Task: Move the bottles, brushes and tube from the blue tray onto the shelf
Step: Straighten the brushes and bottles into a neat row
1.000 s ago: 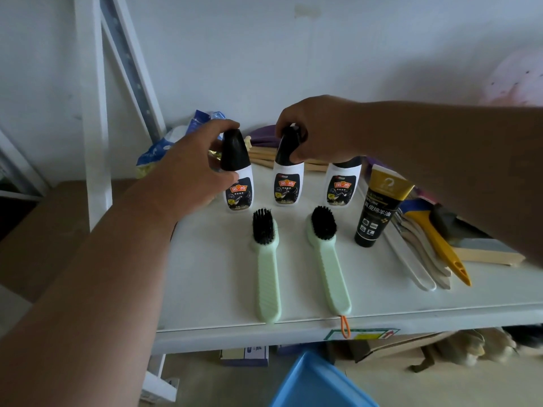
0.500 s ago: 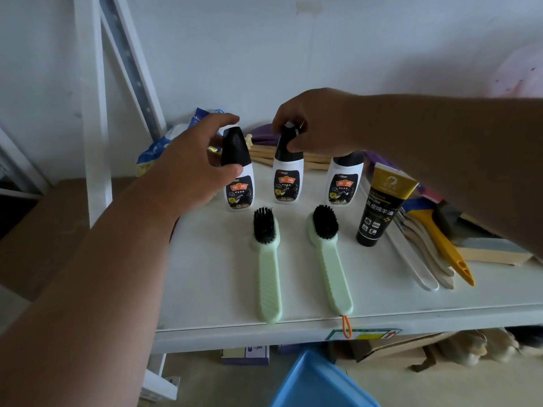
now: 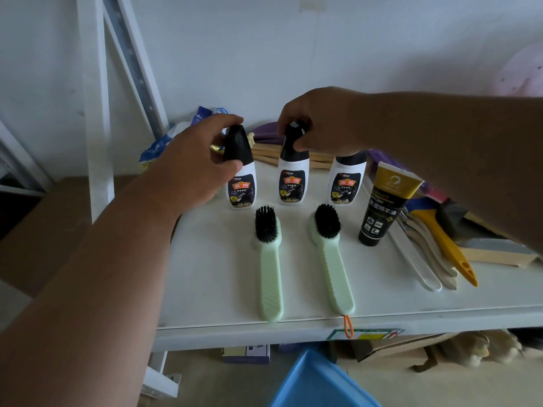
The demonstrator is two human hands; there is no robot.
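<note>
On the white shelf [image 3: 205, 289], in the only view, from the head camera, every task item appears already placed. Three bottles stand in a row at the back, two green brushes lie in front of them with bristles up, and the black-and-gold tube [image 3: 382, 207] stands at the right end.

The left hand [image 3: 188, 177] wraps the black cap of the left bottle [image 3: 241, 183]: its forefinger curls over the top and its thumb [image 3: 232, 167] presses the cap's front, so the bottle's white body sits directly below those fingers. The right hand [image 3: 320, 124] pinches the cap of the middle bottle [image 3: 293, 177] between thumb and fingertips, with the label showing just beneath the thumb. The right bottle [image 3: 348, 183] stands untouched under the right wrist, its cap hidden by the arm.

The left brush [image 3: 269, 265] and right brush [image 3: 330, 257] lie nearer the camera than either hand, well clear of the fingers.

Both bottles look to be resting on the shelf, so I judge this the last step, setting and straightening them. The next move calls for easing both grips open without tipping the narrow bottles, then lifting the hands straight up. A corner of the blue tray [image 3: 320, 383] shows below the shelf edge; its inside is out of view.
</note>
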